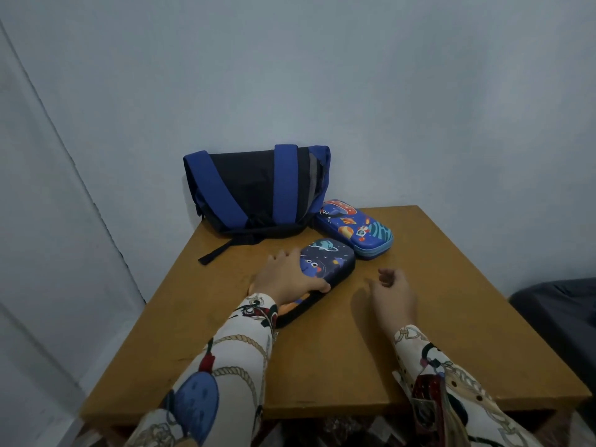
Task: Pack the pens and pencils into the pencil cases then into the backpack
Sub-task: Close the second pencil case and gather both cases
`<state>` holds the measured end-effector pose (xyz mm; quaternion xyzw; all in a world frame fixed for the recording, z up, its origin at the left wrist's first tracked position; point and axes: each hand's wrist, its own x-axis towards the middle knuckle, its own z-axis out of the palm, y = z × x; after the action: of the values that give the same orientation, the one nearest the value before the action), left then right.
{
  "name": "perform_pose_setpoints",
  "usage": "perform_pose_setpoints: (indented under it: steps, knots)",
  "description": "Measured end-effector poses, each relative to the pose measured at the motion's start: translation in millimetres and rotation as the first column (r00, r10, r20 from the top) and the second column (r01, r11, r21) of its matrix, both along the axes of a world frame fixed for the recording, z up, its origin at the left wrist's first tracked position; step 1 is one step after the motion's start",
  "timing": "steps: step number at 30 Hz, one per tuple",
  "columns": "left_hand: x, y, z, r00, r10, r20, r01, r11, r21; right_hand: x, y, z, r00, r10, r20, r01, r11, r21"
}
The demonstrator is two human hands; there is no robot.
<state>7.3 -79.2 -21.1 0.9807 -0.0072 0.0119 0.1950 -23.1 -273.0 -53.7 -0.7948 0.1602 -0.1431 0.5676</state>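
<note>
Clearly the dark pencil case [325, 269] is the thing in play: it lies at the centre of the frame on the wooden surface [322, 366], its long axis running from lower left to upper right, with the near end toward the person. The left hand [287, 279] lies over its left half, fingers spread across the lid and thumb hooked along the near edge, so this grip has hold of the case. The right hand [395, 293] is just to the right of it, apart from it, fingers loosely curled and holding nothing.

A second, brighter blue pencil case [354, 229] lies beyond, up and to the right, close to the first one's far end; whether they touch I cannot tell. Both look closed, and no loose pens or pencils show anywhere. The blue and black backpack [258, 188] sits at the back of the surface against the wall, above and slightly left of the held case, a strap trailing forward toward the left hand.

Judging from this, the case needs to travel up-frame to the backpack, whose opening is not visible. The left hand is the nearer, and only the strap lies in between.
</note>
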Motion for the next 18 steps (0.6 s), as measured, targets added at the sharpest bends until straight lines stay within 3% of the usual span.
perform_pose_setpoints:
  steps: [6, 11, 18]
  knots:
    - [5, -3, -3, 0.995, 0.104, -0.006, -0.104, 0.988, -0.114, 49, 2, 23, 0.990, 0.119, 0.078, -0.086, 0.937, -0.340]
    - [8, -2, -5, 0.995, 0.097, 0.021, -0.094, 0.990, -0.102, 85, -4, 32, 0.981, 0.195, 0.000, -0.152, 0.761, -0.630]
    - [9, 0, -6, 0.996, 0.088, -0.006, -0.088, 0.989, -0.122, 106, -8, 38, 0.959, 0.161, -0.234, -0.281, 0.660, -0.697]
